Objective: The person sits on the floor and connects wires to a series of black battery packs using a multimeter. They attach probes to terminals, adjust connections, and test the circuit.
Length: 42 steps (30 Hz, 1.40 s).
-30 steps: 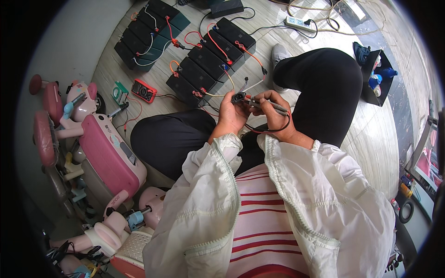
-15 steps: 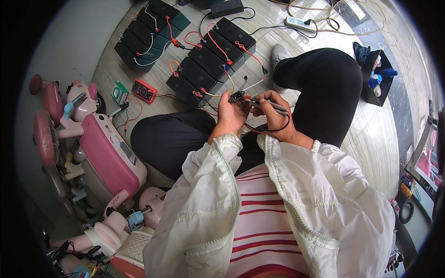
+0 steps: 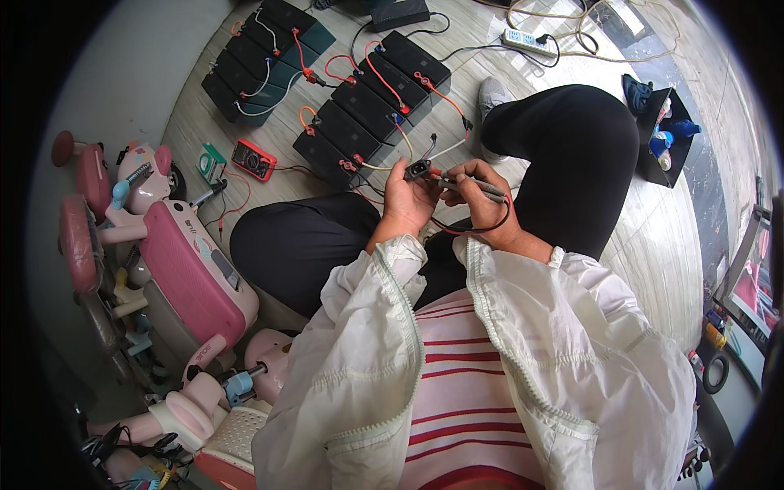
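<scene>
The person sits on the floor with knees raised, and both hands meet just above the lap. The left hand has its fingers closed around a small black connector at the end of a thin wire lead, holding it up with its open face turned toward the other hand. The right hand has its fingers curled shut around two slim probes, whose tips point at the connector and sit right at it; whether metal is actually touching a contact is too small to tell. A dark cable loops below the right wrist. The lead seems to run back to the black batteries wired in a row with red jumpers just beyond the knees, with a second battery group further left and a red multimeter lying on the floor near them. The main risk appears to be a slip: with both probes pinched in one hand, their tips sit close together and could bridge two contacts in the connector, shorting the pack. The connector is held only by fingertips, so it could twist away under probe pressure. The looped cable could also snag on the sleeve and tug the meter.
</scene>
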Motion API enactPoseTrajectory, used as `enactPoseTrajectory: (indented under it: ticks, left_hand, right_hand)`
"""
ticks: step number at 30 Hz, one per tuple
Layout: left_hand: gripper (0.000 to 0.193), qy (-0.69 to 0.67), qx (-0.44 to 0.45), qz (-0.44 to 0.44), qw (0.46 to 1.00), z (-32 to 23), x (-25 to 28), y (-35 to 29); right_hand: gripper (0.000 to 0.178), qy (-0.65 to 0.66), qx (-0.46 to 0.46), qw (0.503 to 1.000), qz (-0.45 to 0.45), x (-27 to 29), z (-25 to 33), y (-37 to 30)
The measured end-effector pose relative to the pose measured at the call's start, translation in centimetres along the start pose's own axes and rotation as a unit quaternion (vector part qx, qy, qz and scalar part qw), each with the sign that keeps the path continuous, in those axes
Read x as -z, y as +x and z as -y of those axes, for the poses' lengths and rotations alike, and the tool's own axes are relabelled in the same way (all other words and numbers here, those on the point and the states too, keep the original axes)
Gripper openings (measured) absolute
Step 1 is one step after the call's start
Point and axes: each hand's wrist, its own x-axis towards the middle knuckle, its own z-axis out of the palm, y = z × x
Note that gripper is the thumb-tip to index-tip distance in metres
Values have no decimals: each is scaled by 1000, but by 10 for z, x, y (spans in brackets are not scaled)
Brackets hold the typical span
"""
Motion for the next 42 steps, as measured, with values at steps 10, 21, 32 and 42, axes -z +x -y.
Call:
enactPoseTrajectory:
  ticks: [10, 21, 32, 42]
  left_hand:
    - [48, 11, -1, 11, 1000, 0, 3, 2]
    - [41, 8, -4, -4, 1000, 1, 2, 4]
    - [32, 1, 17, 37, 999, 2, 13, 12]
    - [39, 16, 0, 27, 999, 2, 9, 12]
  right_hand:
    - [19, 4, -6, 1000, 2, 0, 0, 0]
    - [19, 31, -3, 999, 11, -1, 1, 0]
    - [20, 78, -29, 996, 8, -2, 2, 0]
    - [20, 74, -3, 997, -17, -2, 3, 0]
